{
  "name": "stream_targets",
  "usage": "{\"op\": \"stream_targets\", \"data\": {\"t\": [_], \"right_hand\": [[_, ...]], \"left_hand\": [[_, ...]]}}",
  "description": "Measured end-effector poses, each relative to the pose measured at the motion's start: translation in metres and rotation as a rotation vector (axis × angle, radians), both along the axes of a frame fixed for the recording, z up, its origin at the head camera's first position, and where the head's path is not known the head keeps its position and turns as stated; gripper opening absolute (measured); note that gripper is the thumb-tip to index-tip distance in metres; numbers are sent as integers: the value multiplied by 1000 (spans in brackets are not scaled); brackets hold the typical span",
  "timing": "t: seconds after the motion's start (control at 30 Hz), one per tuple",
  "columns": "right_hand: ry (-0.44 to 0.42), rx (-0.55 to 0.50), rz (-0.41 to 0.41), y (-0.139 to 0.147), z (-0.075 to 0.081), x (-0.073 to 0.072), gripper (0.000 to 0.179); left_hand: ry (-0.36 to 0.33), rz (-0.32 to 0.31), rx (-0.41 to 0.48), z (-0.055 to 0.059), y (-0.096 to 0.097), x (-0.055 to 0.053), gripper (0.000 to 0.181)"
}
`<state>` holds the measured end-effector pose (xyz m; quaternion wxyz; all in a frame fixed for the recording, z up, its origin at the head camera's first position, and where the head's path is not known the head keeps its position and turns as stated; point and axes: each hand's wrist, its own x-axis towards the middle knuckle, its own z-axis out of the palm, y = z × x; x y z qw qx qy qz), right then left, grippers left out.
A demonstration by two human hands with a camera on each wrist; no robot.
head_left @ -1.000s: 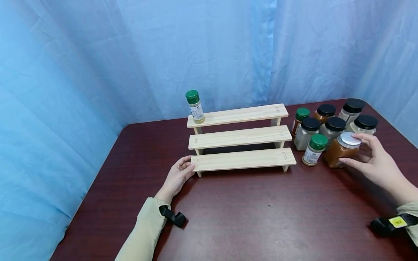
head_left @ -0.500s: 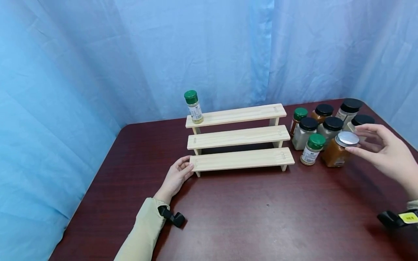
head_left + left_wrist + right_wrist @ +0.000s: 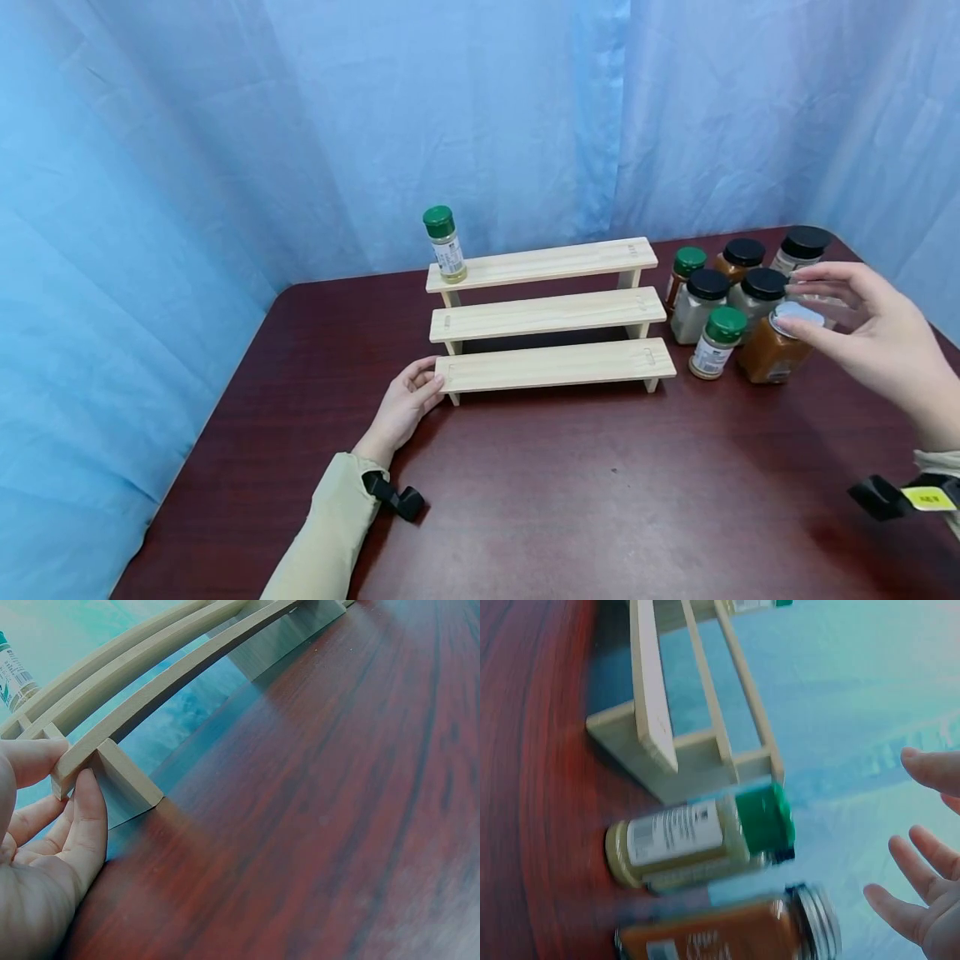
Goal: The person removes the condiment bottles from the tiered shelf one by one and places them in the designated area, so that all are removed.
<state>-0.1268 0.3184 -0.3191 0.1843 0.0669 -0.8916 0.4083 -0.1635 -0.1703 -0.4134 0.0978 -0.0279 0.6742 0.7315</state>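
Note:
My left hand (image 3: 402,408) pinches the left end of the lowest tier of a three-tier wooden display rack (image 3: 555,365). In the left wrist view the thumb lies over the board and fingertips (image 3: 88,787) are below it. My right hand (image 3: 885,346) is over the group of jars at the right, its fingers spread and holding nothing. Closest to it is a square jar of orange-brown spice (image 3: 772,354) with a silver lid, partly covered by the thumb. Left of that jar stands a green-capped spice bottle (image 3: 711,357), seen clearly in the right wrist view too.
Another green-capped bottle (image 3: 450,254) stands on the left end of the top tier. Behind the silver-lidded jar are several black-lidded jars (image 3: 697,312) and a red-brown bottle with a green cap (image 3: 686,271). Blue curtains (image 3: 450,108) hang behind the dark wooden table (image 3: 570,492).
My right hand first draws back to the right from the silver-lidded jar, then rises above it with its fingers spread wider. The left hand keeps its place on the rack.

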Motion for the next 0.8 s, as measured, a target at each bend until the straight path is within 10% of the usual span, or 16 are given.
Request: {"op": "stream_targets", "data": {"t": [0.47,0.8], "right_hand": [[37,-148,271,-60,12,-13,48],[23,-129,319,-99,2,-28,45]], "left_hand": [[-1,2,8,0,0,-1,48],[-6,9,16,0,0,-1,48]]}}
